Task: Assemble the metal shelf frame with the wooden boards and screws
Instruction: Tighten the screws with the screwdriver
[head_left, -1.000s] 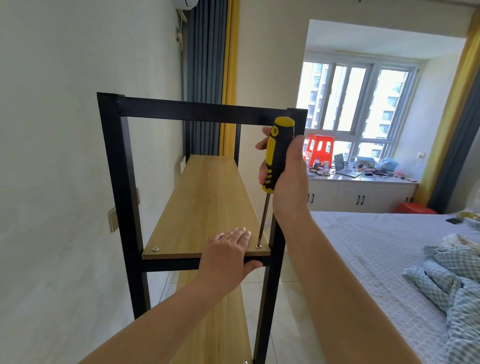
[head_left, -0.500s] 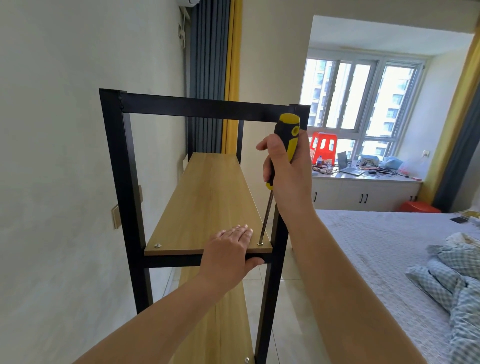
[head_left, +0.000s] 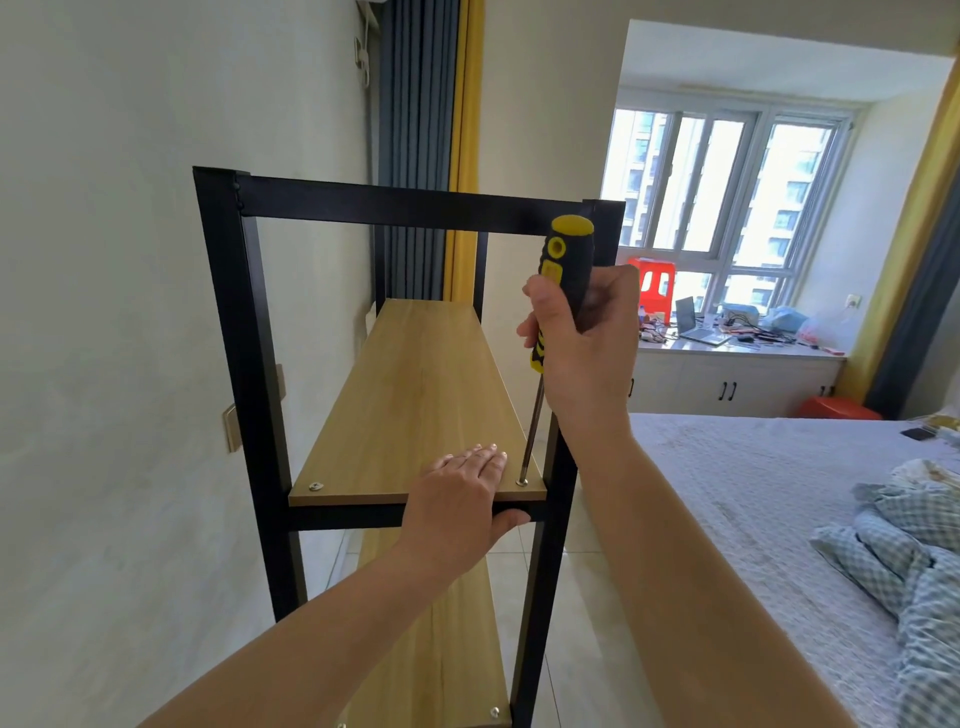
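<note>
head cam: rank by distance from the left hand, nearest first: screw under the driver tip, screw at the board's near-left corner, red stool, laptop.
From the left hand, pressing on the upper board:
1. Screw under the driver tip, just right of the fingertips.
2. Near-left corner screw, across the board's front edge.
3. Red stool and laptop, far back by the window; too close to call.

Black upright frame (head_left: 234, 332) carries wooden board (head_left: 410, 395), corner screw (head_left: 521, 482) seated.
</note>
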